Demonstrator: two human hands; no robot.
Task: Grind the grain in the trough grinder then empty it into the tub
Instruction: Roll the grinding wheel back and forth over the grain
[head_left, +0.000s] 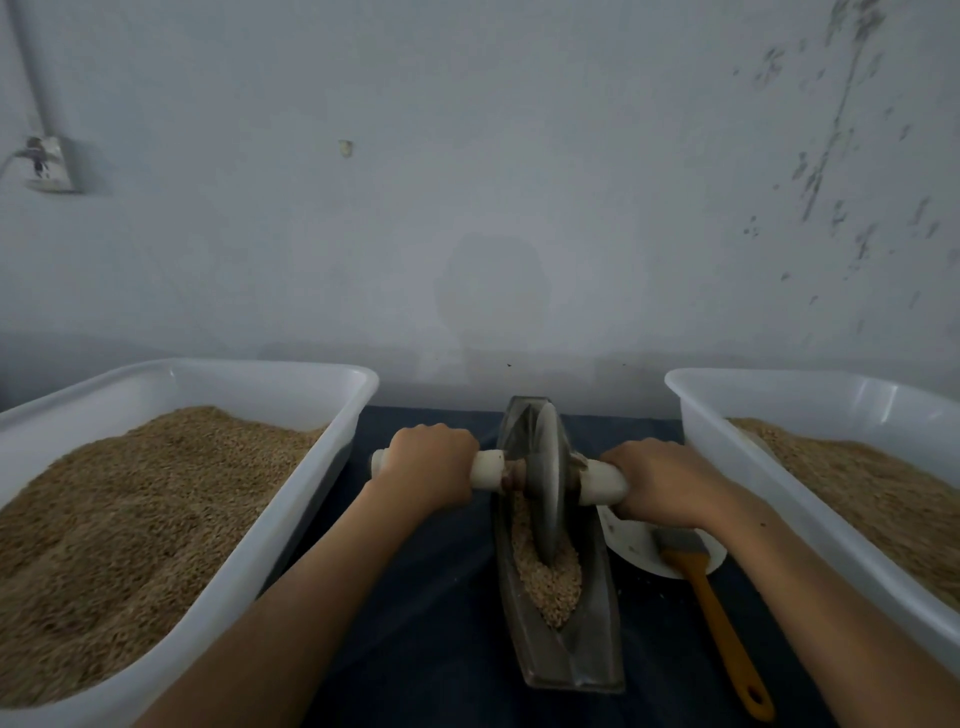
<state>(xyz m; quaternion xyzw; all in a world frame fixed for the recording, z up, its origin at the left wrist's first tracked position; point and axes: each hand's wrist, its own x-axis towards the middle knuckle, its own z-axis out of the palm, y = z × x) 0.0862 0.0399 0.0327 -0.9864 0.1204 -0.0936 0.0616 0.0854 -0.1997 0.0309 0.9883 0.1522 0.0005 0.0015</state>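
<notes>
The grey metal disc wheel (546, 480) sits upright in the boat-shaped metal trough (558, 613); its white handle is gripped tight left of the wheel by the left hand (428, 465) and right of it by the right hand (657, 480), with pale grain (550, 582) just below.

There are no words, numbers, labels or signs to read here. The two white tubs, the grinder, the brush and the wall have no writing on them.
</notes>
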